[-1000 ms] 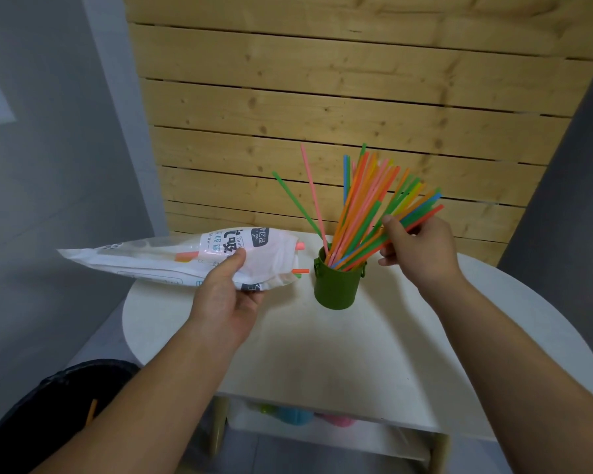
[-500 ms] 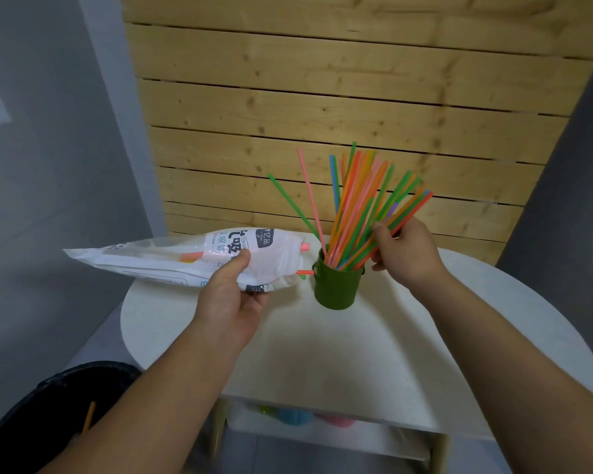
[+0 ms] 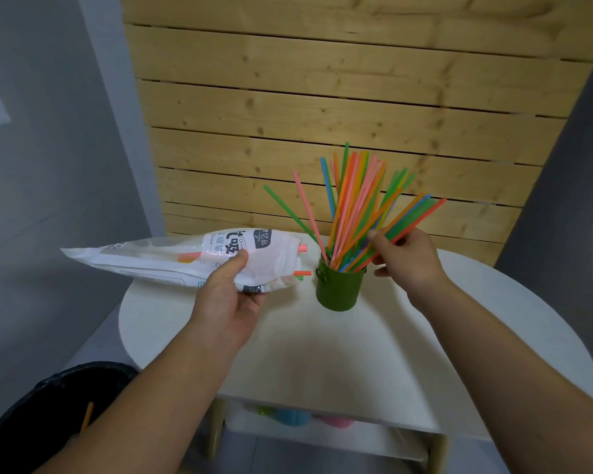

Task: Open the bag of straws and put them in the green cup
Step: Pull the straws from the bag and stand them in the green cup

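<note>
- Our left hand [image 3: 226, 295], left of centre in the frame, grips the bag [image 3: 172, 258] with the thumb on top and the fingers curled underneath.
- The bag lies almost level. Its long axis runs from the left edge toward the centre, and its open mouth points right, at the green cup [image 3: 338, 289].
- A few last straws [image 3: 302, 248] poke out of that mouth, their tips just left of the cup's rim and apart from it.
- The cup stands upright on the white table [image 3: 356, 354], with most of the straws [image 3: 356, 213] fanned out of it toward the top of the frame.
- Our right hand [image 3: 408, 258], just right of the cup, has its fingers curled round the straws that lean to the right.
- In our judgement the task is nearly done, with only the tips at the bag mouth left to move.
- The right hand is nearer the cup, but the cup and the fan of straws lie between it and those tips. Tipping the bag with the left hand looks the shorter way.
- A dark bin [image 3: 48, 405] sits at the lower left.
</note>
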Available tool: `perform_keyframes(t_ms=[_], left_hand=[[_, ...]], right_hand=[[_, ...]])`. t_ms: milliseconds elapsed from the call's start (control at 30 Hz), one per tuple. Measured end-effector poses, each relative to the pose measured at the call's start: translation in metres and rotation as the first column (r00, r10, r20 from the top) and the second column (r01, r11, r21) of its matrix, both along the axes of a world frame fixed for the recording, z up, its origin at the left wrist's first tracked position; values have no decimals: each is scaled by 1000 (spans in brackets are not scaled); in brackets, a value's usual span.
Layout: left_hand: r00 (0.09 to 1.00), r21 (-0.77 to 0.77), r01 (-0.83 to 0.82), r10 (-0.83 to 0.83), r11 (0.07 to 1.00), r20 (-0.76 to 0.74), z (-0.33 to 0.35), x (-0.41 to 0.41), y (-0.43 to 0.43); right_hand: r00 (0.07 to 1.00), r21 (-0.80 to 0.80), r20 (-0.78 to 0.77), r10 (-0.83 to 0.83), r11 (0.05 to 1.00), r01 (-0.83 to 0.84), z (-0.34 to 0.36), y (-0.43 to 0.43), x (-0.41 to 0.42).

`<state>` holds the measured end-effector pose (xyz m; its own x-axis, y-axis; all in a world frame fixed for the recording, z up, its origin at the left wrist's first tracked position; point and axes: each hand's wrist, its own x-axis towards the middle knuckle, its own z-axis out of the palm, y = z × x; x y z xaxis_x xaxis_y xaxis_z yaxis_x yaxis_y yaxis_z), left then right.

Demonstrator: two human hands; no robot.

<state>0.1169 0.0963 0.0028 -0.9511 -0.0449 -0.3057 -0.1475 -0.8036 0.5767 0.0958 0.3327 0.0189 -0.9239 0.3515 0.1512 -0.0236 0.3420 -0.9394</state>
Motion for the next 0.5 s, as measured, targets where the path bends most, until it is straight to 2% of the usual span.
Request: perform_keyframes(t_ms=[100, 200, 333, 400, 433, 500], left_hand=[[1000, -5, 3, -3, 1000, 1, -1, 1, 0], [1000, -7, 2, -2, 1000, 5, 0, 0, 0], [1000, -6, 6, -6, 1000, -10, 1, 2, 0], [1000, -5, 8, -8, 1000, -27, 1, 2, -1], [999, -8, 10, -10, 1000, -40, 2, 3, 0], [997, -31, 20, -22, 999, -72, 3, 5, 2]], right_hand=[[995, -51, 70, 65, 997, -62, 2, 4, 6], [963, -94, 235, 129, 990, -110, 5, 10, 13], [845, 67, 523, 115, 982, -175, 13, 10, 34], [827, 66, 536, 167, 969, -239, 14, 1, 43], [838, 4, 504, 208, 970, -243, 13, -7, 46], [869, -222, 416, 268, 957, -188, 12, -26, 51]])
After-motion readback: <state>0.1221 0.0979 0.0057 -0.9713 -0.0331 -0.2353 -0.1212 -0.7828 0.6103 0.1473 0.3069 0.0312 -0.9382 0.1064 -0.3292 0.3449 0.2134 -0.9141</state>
